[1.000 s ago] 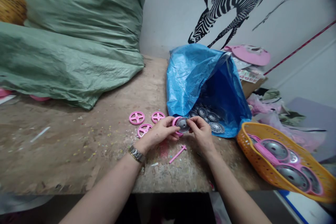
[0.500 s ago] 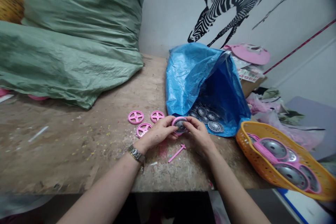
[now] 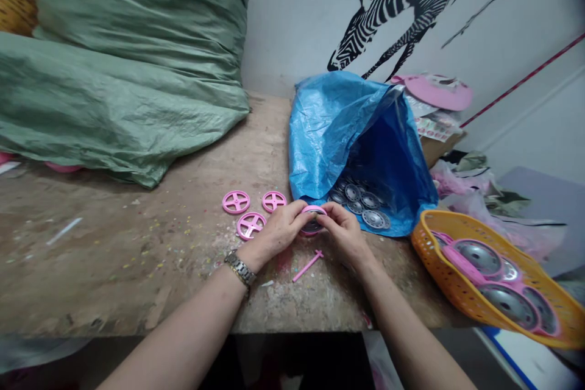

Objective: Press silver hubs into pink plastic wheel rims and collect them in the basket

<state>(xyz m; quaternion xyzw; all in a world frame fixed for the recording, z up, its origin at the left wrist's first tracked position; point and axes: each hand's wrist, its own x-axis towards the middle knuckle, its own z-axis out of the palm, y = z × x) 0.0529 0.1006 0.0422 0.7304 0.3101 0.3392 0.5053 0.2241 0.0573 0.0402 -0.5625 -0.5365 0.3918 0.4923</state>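
Both hands on 1 pink-and-grey wheel, front of workbench

L hand (image 3: 286, 225) & R hand (image 3: 348, 233) both grip the same wheel (image 3: 311, 228), one from each side: thumbs pressed on the grey face, other fingers curled round the pink rim, partly hidden. Wheel is just above the workbench (image 3: 183, 256), in front of the blue bag (image 3: 329, 134), face tipped twd the person; can't tell if its lower edge touches the wood. Metal-link watch (image 3: 241, 268) on L wrist; R wrist bare.

Nr L hand, 3 pink spoked rings lie flat: back-left ring (image 3: 236, 202), back-right ring (image 3: 274, 202), front ring (image 3: 251, 226), the last partly behind L hand. Pink rod (image 3: 308, 266) w/ a small crosspiece at its far end lies on the wood, nearer the person than the wheel, btwn the forearms.

Blue bag lies open twd R hand, w/ a pile of grey discs (image 3: 375, 219) in its mouth. Farther R, the yellow basket (image 3: 439, 280) holds several pink-and-grey wheels (image 3: 478, 258), rather bigger-looking than the one in hand. Big green sack (image 3: 137, 97) at back L; zebra picture (image 3: 388, 18) on the wall behind the bag.
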